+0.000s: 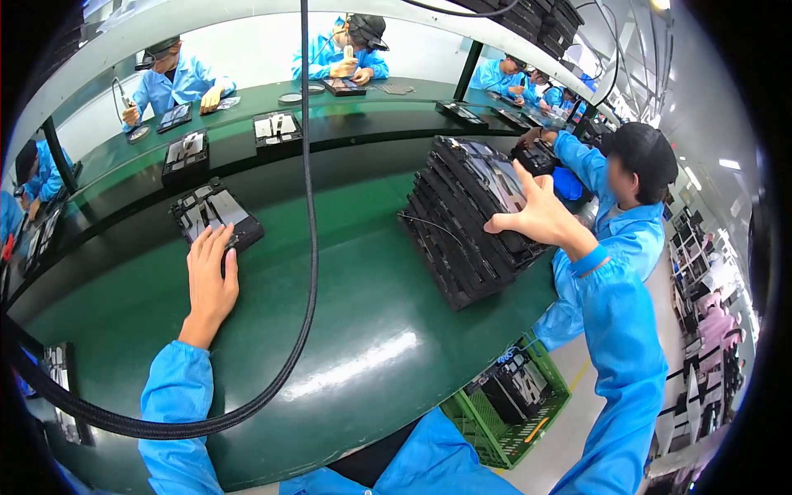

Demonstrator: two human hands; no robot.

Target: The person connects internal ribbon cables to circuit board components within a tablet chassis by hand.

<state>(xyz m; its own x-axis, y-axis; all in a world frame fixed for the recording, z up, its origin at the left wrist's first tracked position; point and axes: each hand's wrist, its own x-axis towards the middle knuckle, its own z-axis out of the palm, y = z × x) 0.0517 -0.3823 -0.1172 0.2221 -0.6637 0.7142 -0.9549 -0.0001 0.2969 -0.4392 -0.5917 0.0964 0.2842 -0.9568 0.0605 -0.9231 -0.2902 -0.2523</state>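
Observation:
My left hand point(213, 280) lies with fingers stretched over the near edge of a black tray point(247, 236) at the left of the bench. Flat grey parts, like the inside of a tablet, fill that tray. At the right rises a leaning stack of black trays point(458, 239), the top one bearing a dark, glossy flat panel point(492, 175). My right hand point(544, 210) is at the stack's upper right side, thumb and forefinger spread wide. Its other fingers are partly hidden, and I see nothing held between the spread fingers.
A thick black cable point(310, 247) hangs in a loop across the green bench point(355, 346). More trays point(186, 157) stand along a dark strip beyond it. At lower right, a green crate point(474, 425) holds further trays. A co-worker point(635, 181) sits close on the right; others work opposite.

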